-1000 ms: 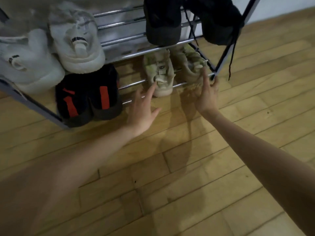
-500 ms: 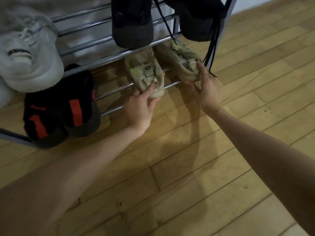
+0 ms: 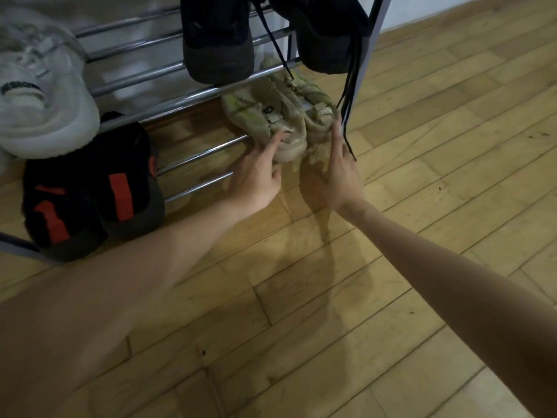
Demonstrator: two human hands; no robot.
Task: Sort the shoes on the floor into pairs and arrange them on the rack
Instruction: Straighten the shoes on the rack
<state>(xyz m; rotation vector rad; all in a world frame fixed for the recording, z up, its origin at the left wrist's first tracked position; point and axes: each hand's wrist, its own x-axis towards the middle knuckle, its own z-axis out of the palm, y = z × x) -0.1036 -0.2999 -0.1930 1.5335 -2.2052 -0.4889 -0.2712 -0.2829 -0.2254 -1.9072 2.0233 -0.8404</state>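
Note:
Two beige shoes sit side by side on the bottom tier of the metal rack (image 3: 199, 155), at its right end. My left hand (image 3: 259, 173) is flat, fingers apart, its index finger touching the heel of the left beige shoe (image 3: 265, 119). My right hand (image 3: 334, 173) is also spread, fingers resting against the heel of the right beige shoe (image 3: 313, 107). Neither hand grips anything. A black pair with red stripes (image 3: 90, 188) stands on the same tier at the left.
A white shoe (image 3: 39, 95) sits on the upper tier at the left, with two black shoes (image 3: 217, 40) at the right. Their black laces (image 3: 349, 95) dangle past the rack's dark right post (image 3: 373, 34). Wooden floor stretches in front and to the right.
The two beige shoes have been pushed together toward the right end of the tier. Both hands followed them right and now rest with fingers spread at the heels.

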